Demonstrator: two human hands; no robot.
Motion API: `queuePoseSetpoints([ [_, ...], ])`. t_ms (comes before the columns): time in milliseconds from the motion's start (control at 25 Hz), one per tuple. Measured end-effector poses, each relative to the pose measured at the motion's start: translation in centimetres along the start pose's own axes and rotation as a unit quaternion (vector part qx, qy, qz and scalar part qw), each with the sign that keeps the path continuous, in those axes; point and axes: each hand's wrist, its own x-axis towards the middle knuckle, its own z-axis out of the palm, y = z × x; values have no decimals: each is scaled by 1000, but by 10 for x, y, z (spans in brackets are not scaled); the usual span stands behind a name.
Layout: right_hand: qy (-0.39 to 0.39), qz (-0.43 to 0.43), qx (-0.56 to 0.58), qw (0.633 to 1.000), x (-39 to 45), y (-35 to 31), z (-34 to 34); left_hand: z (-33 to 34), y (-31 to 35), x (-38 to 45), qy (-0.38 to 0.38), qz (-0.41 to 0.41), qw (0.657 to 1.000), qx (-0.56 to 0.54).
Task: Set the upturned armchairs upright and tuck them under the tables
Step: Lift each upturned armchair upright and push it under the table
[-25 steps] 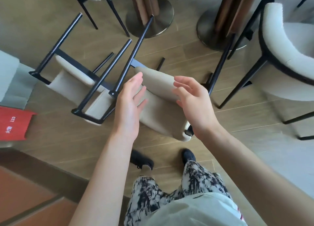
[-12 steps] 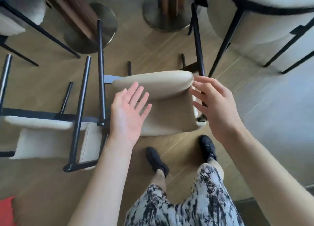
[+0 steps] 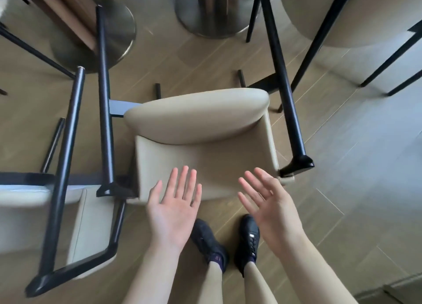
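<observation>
1. The left hand (image 3: 173,209) is held palm up above the floor (image 3: 342,166), just in front of the near edge of the centre armchair (image 3: 205,153). Its fingers (image 3: 182,180) are straight and slightly spread; they hold nothing. Their tips overlap the beige upholstery in the view, but contact cannot be confirmed.
2. The right hand (image 3: 271,209) is held palm up and tilted inward, near the right corner of the same armchair. Its fingers (image 3: 251,189) are extended and fanned apart; they hold nothing. Contact with the chair cannot be confirmed.
3. The centre armchair lies upturned on the wooden floor, directly ahead of the person's black shoes (image 3: 247,237). Two of its black legs (image 3: 285,79) point away from the person, one on each side of the beige body.
4. A second upturned armchair (image 3: 91,230) lies at the left, just beside the centre one. Its black frame and legs face the camera, and its beige padding is below the frame.
5. Two round metal desk bases (image 3: 118,29) stand on the floor beyond the upturned chairs, at the upper left and the upper centre.
6. An upright beige chair (image 3: 365,18) on black legs stands at the upper right, apart from both hands.
</observation>
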Motion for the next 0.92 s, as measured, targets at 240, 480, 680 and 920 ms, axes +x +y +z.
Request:
queuePoseSetpoints([
  [240, 79, 88, 26, 993, 110, 93, -70, -102, -40, 85, 70, -12, 993, -94],
  [480, 123, 181, 13, 976, 209, 174, -124, -195, -80, 182, 136, 6, 982, -135],
  [680, 122, 183, 22, 975, 284, 235, -145, -259, -114, 254, 205, 6, 973, -107],
  [920, 149, 161, -4, 976, 351, 287, -186, -327, -142, 313, 290, 36, 956, -19],
])
